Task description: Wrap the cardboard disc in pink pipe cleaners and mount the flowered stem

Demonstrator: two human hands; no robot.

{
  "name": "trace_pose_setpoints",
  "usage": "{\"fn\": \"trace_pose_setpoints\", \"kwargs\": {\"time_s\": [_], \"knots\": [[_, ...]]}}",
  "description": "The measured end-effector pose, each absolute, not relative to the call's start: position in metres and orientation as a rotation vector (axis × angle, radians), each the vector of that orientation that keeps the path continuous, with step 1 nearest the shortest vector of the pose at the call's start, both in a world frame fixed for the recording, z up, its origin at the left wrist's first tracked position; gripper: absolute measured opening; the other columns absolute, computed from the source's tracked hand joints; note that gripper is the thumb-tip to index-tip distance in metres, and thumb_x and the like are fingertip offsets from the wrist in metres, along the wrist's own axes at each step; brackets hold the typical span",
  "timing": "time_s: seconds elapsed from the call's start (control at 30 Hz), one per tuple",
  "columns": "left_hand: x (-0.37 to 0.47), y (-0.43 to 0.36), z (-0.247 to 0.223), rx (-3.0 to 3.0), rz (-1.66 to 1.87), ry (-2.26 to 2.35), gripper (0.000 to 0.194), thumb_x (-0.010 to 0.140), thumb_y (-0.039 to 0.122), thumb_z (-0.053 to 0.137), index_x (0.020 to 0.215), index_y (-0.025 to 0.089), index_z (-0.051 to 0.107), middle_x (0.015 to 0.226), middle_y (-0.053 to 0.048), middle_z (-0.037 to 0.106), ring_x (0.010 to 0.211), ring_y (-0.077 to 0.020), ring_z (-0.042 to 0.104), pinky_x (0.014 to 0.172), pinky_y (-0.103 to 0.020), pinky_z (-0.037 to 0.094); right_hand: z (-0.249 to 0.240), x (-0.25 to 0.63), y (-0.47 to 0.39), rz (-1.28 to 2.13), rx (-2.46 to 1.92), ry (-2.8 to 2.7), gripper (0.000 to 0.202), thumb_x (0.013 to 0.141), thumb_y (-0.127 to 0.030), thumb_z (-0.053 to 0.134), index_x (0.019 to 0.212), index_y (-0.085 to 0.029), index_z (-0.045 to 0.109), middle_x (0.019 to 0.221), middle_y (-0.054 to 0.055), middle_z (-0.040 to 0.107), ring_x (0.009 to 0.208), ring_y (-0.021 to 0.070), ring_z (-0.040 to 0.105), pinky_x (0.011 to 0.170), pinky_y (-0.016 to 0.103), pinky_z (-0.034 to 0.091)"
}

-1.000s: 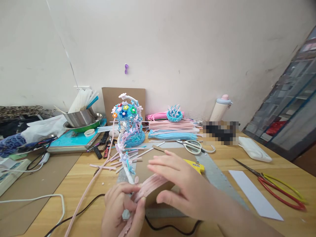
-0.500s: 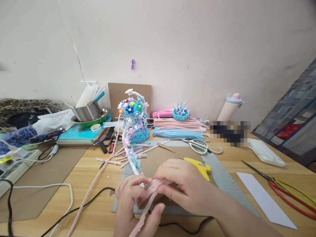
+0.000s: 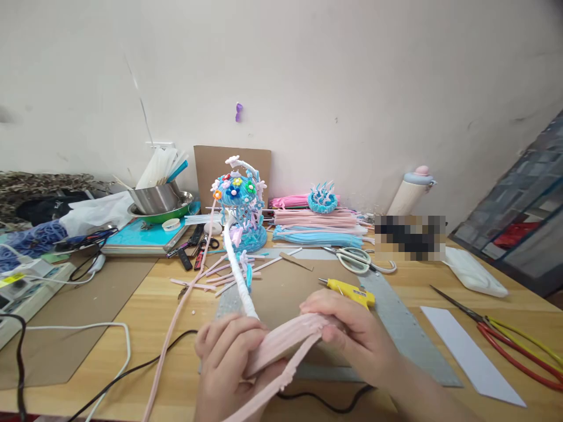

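left hand and right hand pinch a pale pink piece, ridged lengthwise.

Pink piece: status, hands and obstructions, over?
Left hand and right hand holding pink piece between them. Pink strand running from right hand past left. Yellow glue gun just beyond right hand.

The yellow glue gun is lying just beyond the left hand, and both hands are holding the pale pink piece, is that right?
Not quite: in the head view, the yellow glue gun lies just beyond the right hand, not the left hand. The rest is right: both hands are holding the pale pink piece.
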State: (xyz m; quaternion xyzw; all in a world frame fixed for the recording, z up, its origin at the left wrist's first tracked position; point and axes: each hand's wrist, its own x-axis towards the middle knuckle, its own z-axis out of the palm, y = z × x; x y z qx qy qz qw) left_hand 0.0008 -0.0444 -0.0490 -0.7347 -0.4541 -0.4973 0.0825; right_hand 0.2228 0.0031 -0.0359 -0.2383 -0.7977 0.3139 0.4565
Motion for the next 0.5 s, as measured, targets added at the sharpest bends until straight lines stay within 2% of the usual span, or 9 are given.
{"fn": "trace_pose_setpoints", "kwargs": {"time_s": [0.13,0.27,0.37,0.5], "knots": [[-0.007,-0.043,-0.029,-2.302,-1.221,-1.229,0.013,0.083,0.04,0.066,0.084,0.027,0.062,0.082,0.001,0.074,0.085,-0.0224,0.064,0.081,-0.036,0.034,-0.05,0.225,-0.012,0.846,-0.643,-1.866,0.025,0.098,-0.034,0.047,0.119,-0.03,0.06,0.111,0.006,0.067,0.107,0.0213,0.061,0.09,0.031,0.049],[-0.012,-0.04,-0.013,-2.363,-0.957,-1.044,0.016,0.078,0.036,0.071,0.088,0.026,0.062,0.083,0.003,0.075,0.082,-0.0206,0.064,0.081,-0.035,0.034,-0.046,0.227,-0.022,0.798,-0.712,-1.91,0.031,0.098,-0.025,0.046,0.127,-0.033,0.055,0.111,0.005,0.066,0.104,0.0191,0.061,0.089,0.03,0.049],[-0.008,-0.038,-0.006,-2.36,-0.914,-1.033,0.012,0.081,0.036,0.068,0.085,0.026,0.063,0.083,0.003,0.075,0.082,-0.0199,0.064,0.082,-0.034,0.034,-0.039,0.226,-0.022,0.729,-0.667,-1.951,0.036,0.096,-0.021,0.05,0.13,-0.031,0.054,0.111,0.005,0.066,0.103,0.0202,0.06,0.089,0.032,0.049],[-0.005,-0.036,-0.01,-2.371,-0.961,-1.055,0.014,0.087,0.04,0.059,0.087,0.027,0.064,0.084,0.003,0.075,0.084,-0.0202,0.064,0.083,-0.035,0.033,-0.036,0.223,-0.02,0.743,-0.664,-1.909,0.03,0.095,-0.021,0.051,0.123,-0.029,0.058,0.106,0.005,0.067,0.1,0.0201,0.061,0.087,0.031,0.049]]}}
